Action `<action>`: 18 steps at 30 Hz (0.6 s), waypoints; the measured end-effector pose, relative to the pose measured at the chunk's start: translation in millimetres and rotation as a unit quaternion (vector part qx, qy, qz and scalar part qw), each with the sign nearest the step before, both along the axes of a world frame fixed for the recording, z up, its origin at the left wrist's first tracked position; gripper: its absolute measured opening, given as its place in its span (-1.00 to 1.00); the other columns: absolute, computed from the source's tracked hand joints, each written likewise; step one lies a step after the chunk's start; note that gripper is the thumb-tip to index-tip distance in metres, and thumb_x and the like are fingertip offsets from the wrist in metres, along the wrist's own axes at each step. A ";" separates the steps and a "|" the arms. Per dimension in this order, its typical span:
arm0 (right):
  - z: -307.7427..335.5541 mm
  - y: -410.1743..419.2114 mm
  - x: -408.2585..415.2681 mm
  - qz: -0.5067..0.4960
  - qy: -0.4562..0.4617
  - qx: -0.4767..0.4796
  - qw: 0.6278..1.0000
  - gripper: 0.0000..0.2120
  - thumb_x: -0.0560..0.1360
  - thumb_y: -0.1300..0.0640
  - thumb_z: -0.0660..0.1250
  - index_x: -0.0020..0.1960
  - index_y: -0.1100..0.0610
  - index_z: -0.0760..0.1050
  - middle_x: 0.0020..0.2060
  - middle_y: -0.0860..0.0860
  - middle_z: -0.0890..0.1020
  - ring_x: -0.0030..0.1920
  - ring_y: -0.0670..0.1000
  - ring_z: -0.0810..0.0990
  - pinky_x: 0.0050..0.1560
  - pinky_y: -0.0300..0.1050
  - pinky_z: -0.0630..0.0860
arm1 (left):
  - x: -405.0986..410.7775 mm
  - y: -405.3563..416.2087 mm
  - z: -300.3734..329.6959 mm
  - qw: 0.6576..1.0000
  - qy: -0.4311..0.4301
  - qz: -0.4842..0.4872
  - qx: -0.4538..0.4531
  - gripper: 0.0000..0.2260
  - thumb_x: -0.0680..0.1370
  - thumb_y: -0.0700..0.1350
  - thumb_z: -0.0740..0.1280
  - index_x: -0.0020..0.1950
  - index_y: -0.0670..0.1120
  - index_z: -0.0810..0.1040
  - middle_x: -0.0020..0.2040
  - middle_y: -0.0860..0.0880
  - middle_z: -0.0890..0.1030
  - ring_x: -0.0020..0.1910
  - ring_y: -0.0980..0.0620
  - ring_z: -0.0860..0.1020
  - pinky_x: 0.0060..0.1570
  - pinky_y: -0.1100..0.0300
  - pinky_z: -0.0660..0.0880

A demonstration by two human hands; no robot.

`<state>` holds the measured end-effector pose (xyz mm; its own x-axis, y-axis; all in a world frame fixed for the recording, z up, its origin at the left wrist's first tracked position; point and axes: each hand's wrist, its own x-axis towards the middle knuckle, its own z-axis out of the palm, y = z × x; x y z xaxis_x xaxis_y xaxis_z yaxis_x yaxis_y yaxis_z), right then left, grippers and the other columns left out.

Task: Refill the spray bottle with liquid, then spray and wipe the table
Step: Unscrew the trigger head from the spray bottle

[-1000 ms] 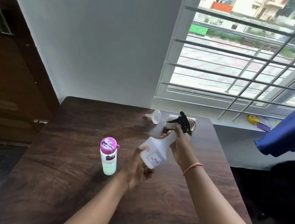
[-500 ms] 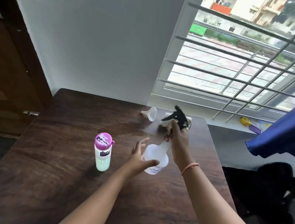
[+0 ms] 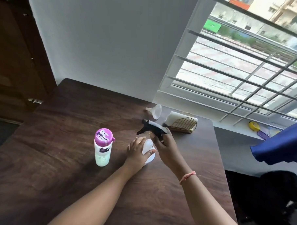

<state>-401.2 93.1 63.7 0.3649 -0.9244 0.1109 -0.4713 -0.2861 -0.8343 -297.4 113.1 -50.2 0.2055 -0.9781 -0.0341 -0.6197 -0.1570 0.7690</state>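
Your left hand [image 3: 137,151] is wrapped around the white body of the spray bottle [image 3: 148,150], which stands upright on the dark wooden table [image 3: 57,159], near its middle. Your right hand [image 3: 166,147] grips the bottle's black trigger head [image 3: 151,127] at the neck, nozzle pointing left; whether the head is screwed on or lifted free cannot be told. Just to the left stands the refill bottle [image 3: 102,147], upright, with a closed purple cap and pale green liquid inside. Toward the far edge a clear funnel [image 3: 155,111] lies on its side, beside a gold wire holder [image 3: 183,125] with a white sponge [image 3: 174,117] leaning in it.
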 end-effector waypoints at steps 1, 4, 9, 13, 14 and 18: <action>4.1 -0.3 0.8 0.005 -0.011 -0.001 1.000 -0.80 0.56 0.21 0.33 0.05 -0.09 0.54 -0.12 -0.13 0.45 -0.16 -0.20 0.46 -0.09 -0.38 0.36 | -0.2 -1.5 -0.3 1.000 -0.005 0.002 -0.008 -0.43 0.52 0.07 0.35 0.45 -0.15 0.33 0.45 -0.08 0.36 0.44 -0.11 0.28 0.40 0.09 0.15; 22.0 -0.9 4.1 -0.004 -0.058 -0.027 0.998 -0.87 0.54 0.15 0.37 -0.05 -0.09 0.55 -0.18 -0.05 0.52 -0.25 -0.09 0.49 -0.21 -0.25 0.43 | -1.9 -1.9 -3.6 0.999 -0.006 0.007 -0.034 -0.50 0.51 0.06 0.37 0.37 -0.14 0.41 0.36 -0.07 0.45 0.32 -0.13 0.39 0.32 0.10 0.25; 62.0 -5.0 10.2 -0.027 -0.202 -0.001 0.979 -0.90 0.53 -0.04 0.29 -0.09 -0.17 0.59 -0.32 -0.02 0.61 -0.42 -0.01 0.54 -0.42 -0.14 0.45 | -3.6 -0.7 -7.8 0.998 -0.002 0.011 -0.067 -0.60 0.50 0.08 0.38 0.25 -0.10 0.49 0.26 -0.03 0.52 0.19 -0.13 0.45 0.22 0.10 0.32; 83.9 -7.0 11.0 -0.009 -0.234 -0.016 0.972 -0.83 0.58 -0.02 0.22 -0.04 -0.21 0.57 -0.30 -0.07 0.61 -0.40 -0.02 0.53 -0.42 -0.20 0.46 | -2.5 0.2 -8.0 0.998 -0.010 0.011 -0.060 -0.58 0.51 0.10 0.36 0.27 -0.10 0.47 0.29 -0.02 0.50 0.20 -0.12 0.43 0.23 0.11 0.30; 86.2 -5.6 10.7 -0.009 -0.240 -0.019 0.970 -0.83 0.60 0.03 0.20 -0.02 -0.16 0.56 -0.30 -0.06 0.61 -0.40 -0.01 0.52 -0.40 -0.19 0.47 | -2.6 0.3 -8.0 0.998 -0.013 0.010 -0.055 -0.58 0.51 0.11 0.35 0.28 -0.09 0.46 0.29 -0.02 0.50 0.21 -0.12 0.43 0.23 0.11 0.30; 90.0 4.3 8.2 -0.028 -0.260 -0.027 0.965 -0.87 0.60 0.10 0.18 0.02 0.05 0.50 -0.27 0.00 0.57 -0.37 0.05 0.50 -0.35 -0.15 0.49 | -2.4 -0.7 -7.1 0.999 -0.019 0.007 -0.040 -0.56 0.52 0.14 0.33 0.31 -0.07 0.44 0.32 -0.02 0.48 0.24 -0.11 0.42 0.24 0.09 0.31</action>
<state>-392.9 97.5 153.7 0.1965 -0.9289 0.3140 -0.0084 -0.3218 -0.9468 -299.9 112.4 -57.3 0.2197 -0.9742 0.0526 -0.6464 -0.1050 0.7558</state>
